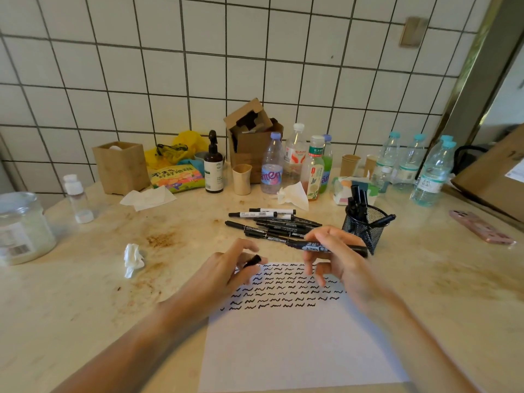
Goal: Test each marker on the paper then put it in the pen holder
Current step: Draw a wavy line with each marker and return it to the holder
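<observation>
your right hand [334, 255] is grasping a black marker [326, 246] crosswise above the top edge of the paper [297, 341], fingers curled round its barrel, and your left hand [226, 268] is pinching what looks like its cap [253, 260] just over the paper's upper left corner. so this one reads as uncapped, either about to be scribbled or about to be closed up; i can't tell which from here. look at the sheet: five or so rows of short black squiggles fill its upper part, and the lower half is bare, so there's plenty of room left. the mesh pen holder [365, 228] stands just beyond your right hand, on the bench [85, 293], with a few markers already standing in it, one leaning out over the rim. but there's work ahead: a pile of markers [272, 224] lies on the bench just behind the paper, between the holder and the bottles at the back, all apparently capped. my read is you're partway through, with this marker in hand and that whole pile to go.
</observation>
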